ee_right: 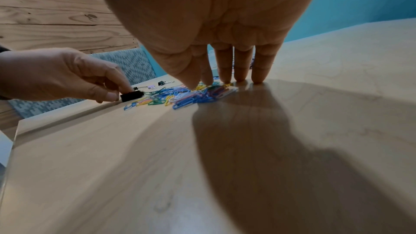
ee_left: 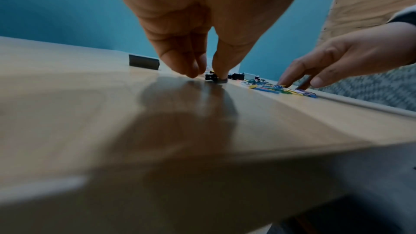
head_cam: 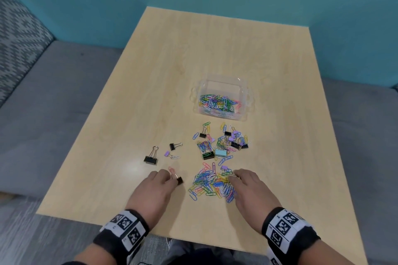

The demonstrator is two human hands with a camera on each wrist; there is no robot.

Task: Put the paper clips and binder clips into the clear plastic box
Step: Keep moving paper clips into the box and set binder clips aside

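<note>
Progress is judged partial: a layer of paper clips is already held in the clear plastic box (head_cam: 224, 99); two heaps remain on the table (head_cam: 280, 157) — a mixed heap (head_cam: 221, 144) in front of the box and a near heap (head_cam: 212, 184) between the hands; three binder clips (head_cam: 163, 153) are scattered to the left. A small black binder clip (ee_right: 131, 95) is pinched by the left hand (head_cam: 155, 191); the right hand (head_cam: 252, 189) is spread, fingers straight, tips touching the near heap's right edge.
</note>
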